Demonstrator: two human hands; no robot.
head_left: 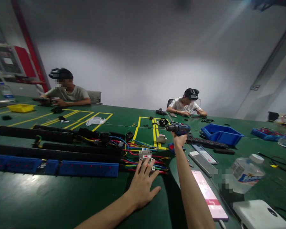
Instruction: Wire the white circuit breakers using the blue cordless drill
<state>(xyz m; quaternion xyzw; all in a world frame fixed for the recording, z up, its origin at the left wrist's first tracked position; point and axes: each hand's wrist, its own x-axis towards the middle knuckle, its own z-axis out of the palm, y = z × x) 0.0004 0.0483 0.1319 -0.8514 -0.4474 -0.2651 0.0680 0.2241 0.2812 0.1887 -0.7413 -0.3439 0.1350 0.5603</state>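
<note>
- Head view: the left hand (143,184) lies open, fingers spread, palm down on the dark green matte table (62,197), its fingertips (146,163) touching a small white plastic circuit breaker with red marks (145,155) that sits among loose coloured wires (135,148).
- The right hand (180,140) is closed round the grip of a blue and black cordless power drill (178,128), held raised above the table with its nose pointing left.
- Containers: one rectangular blue plastic bin (222,133) stands right of the drill; what it holds cannot be seen. One shallow yellow plastic tray (21,108) sits far left, contents unclear. One clear plastic water bottle with a white cap (245,173) lies on its side near the right forearm.
- Counted: two long blue plastic power strips (88,168) lie end to end at the near left, with several long black strips (54,154) behind them; a second white breaker (161,138) rests just beside yellow tape lines (154,133).
- A flat phone with a pink screen (208,194) lies beside the right forearm.
- Two other seated people (187,106) work at the table's far edge.
</note>
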